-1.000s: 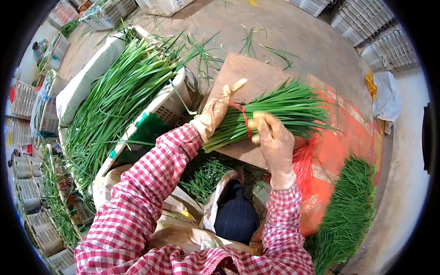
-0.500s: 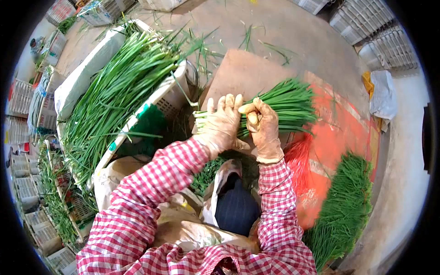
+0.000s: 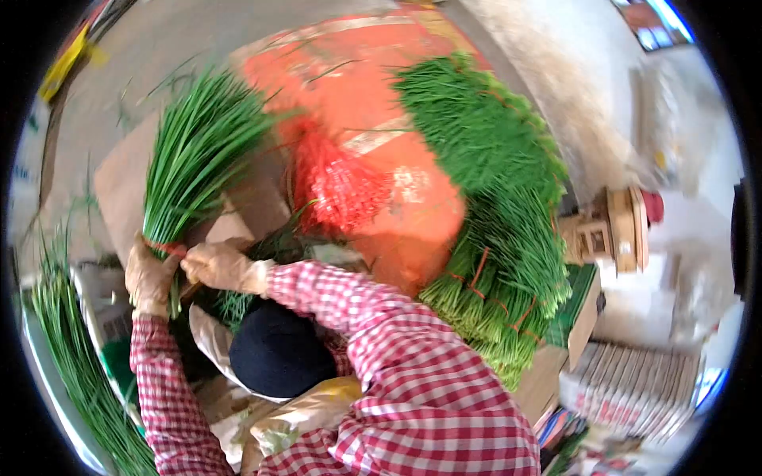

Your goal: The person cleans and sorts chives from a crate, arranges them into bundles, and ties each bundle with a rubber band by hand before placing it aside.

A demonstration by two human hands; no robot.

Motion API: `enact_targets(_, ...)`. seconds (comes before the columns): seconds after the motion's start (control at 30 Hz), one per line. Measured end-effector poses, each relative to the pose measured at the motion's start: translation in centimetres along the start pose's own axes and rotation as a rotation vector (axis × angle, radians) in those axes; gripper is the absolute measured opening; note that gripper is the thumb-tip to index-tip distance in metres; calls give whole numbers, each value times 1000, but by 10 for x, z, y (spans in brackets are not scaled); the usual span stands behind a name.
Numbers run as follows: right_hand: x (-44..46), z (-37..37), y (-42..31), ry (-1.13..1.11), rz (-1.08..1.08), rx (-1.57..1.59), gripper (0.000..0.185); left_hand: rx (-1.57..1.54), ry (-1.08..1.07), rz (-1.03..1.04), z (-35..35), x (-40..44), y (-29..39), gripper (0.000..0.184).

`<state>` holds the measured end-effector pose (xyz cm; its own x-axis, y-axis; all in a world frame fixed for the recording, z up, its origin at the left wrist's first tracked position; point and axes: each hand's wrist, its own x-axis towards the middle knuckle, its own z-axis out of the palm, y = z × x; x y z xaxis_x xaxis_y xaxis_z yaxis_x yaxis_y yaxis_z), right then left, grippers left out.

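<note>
the bunch (image 3: 194, 143) is off the left side of the mat (image 3: 349, 67), over the board (image 3: 119, 178), its leaves fanning away from you and its stalks towards you. a red tie (image 3: 165, 247) goes round the stalks. your left hand (image 3: 149, 274) is closed round the stalks just below the tie; your right hand (image 3: 218, 266) is narrow, fingertips pinching at the tie's near side, though blur hides how much of it they have.

the bunch looks light for you, an easy one-hand load. its stalks should feel firm together but bruise if you squeeze hard; the leaves look soft and springy, and bend or crease easily. fresh stalks may be a little slick, so single ones can slide out lengthwise while the tie is loose. take it round the stalks, close to the tie, with an even, full-hand grip, and leave the leaf tips alone. the tie looks thin and stretchy; a hard jerk could snap it or cut into the stalks.

on the mat, towards its left side, lies a heap of red ties (image 3: 341, 190). tied bunches (image 3: 508, 238) are piled along the mat's right side. loose leaves (image 3: 87, 365) lie well left of the mat, nearer you.
</note>
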<state>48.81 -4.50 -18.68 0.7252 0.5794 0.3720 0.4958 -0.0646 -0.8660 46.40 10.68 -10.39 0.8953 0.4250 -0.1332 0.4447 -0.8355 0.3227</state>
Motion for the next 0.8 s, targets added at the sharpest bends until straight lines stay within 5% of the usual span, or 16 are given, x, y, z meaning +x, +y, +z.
enact_targets(0.1, -1, -19, -13, -82, 180, 165, 23, -55, -10, 39, 3, 7, -12, 71)
enact_targets(0.2, -55, -42, -27, 281, 171, -193, 27, -217, -155, 76, -5, 9, -20, 75)
enact_targets(0.27, -83, -50, -18, 176, 557, -212, 24, -158, -230, 39, 6, 27, -34, 73)
enact_targets(0.3, -92, -50, -18, 201, 585, -218, 22, -237, -222, 111, 26, 50, -66, 73)
enact_targets(0.43, -93, -75, -56, 128, 398, -279, 22, -137, -224, 122, 0, 43, -24, 73)
enact_targets(0.5, -87, -97, -94, 192, 252, -336, 23, 326, 20, 226, -31, 17, 21, 67)
enact_targets(0.63, -60, -154, -169, 124, 149, -335, 50, 656, 49, 662, -85, 1, 69, 54)
enact_targets(0.7, -51, -183, -193, 166, -204, -525, 87, 909, -37, 1112, -116, -41, 118, 47)
enact_targets(0.73, -53, -202, -198, 177, -210, -527, 87, 918, -29, 1116, -128, -67, 142, 47)
enact_targets(0.8, -59, -233, -206, -109, -146, -343, 115, 960, 38, 1423, -144, -118, 185, 44)
